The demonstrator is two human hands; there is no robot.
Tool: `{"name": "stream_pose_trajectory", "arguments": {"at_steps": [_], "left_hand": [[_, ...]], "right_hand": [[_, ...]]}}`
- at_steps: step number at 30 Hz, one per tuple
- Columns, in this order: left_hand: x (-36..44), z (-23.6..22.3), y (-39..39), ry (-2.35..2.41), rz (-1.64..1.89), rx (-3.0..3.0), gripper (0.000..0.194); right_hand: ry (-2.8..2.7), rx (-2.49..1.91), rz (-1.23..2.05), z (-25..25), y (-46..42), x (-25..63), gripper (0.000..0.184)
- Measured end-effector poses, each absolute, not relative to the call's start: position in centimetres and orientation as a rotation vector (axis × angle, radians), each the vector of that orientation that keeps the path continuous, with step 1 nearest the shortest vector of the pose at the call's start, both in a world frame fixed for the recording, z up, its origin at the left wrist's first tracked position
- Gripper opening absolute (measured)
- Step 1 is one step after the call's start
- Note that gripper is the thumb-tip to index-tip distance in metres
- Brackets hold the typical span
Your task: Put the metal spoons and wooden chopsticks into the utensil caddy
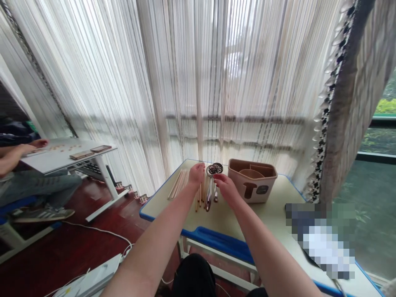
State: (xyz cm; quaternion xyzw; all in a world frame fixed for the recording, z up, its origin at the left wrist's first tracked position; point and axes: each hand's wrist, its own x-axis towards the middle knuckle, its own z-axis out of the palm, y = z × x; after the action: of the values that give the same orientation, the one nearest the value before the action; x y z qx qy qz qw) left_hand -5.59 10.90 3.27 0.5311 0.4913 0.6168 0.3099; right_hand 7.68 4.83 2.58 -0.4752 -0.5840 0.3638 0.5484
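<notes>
Over the table, my left hand [196,173] is closed, fingers curled, just left of the two slotted spoons; whatever it holds, if anything, is hidden. One metal slotted spoon [208,198] lies with its handle towards me. Partly behind it is a second slotted spoon [218,167], its handle crossed by the bent fingers of my right hand [227,186], which look closed around it. Several yellowish chopsticks [199,200] lie below my left hand. A paler bunch of chopsticks [177,184] is spread to its left.
Right of my hands stands a beige and brown divided utensil holder [266,190] on the blue-edged table [256,220]. A blurred-out object [324,243] sits at the right. Another person's hands [29,146] rest at a white table [58,159] on the left. Sheer curtains hang behind.
</notes>
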Motion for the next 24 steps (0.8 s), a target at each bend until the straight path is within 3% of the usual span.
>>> {"name": "stream_pose_trajectory", "arguments": {"at_steps": [7, 17, 24], "left_hand": [[-5.5, 2.3, 12.9, 1.177, 1.532, 1.296, 0.04], [-5.7, 0.7, 11.1, 1.313, 1.566, 1.745, 0.036], [-5.7, 0.6, 11.8, 1.32, 1.606, 1.675, 0.039]], "right_hand": [[-1.391, -1.134, 0.759, 0.5, 7.0, 7.1, 0.03], [-1.4, -1.394, 0.667, -1.8, 7.0, 7.0, 0.037], [-1.426, -1.442, 0.517, -2.4, 6.6, 6.4, 0.043]]}}
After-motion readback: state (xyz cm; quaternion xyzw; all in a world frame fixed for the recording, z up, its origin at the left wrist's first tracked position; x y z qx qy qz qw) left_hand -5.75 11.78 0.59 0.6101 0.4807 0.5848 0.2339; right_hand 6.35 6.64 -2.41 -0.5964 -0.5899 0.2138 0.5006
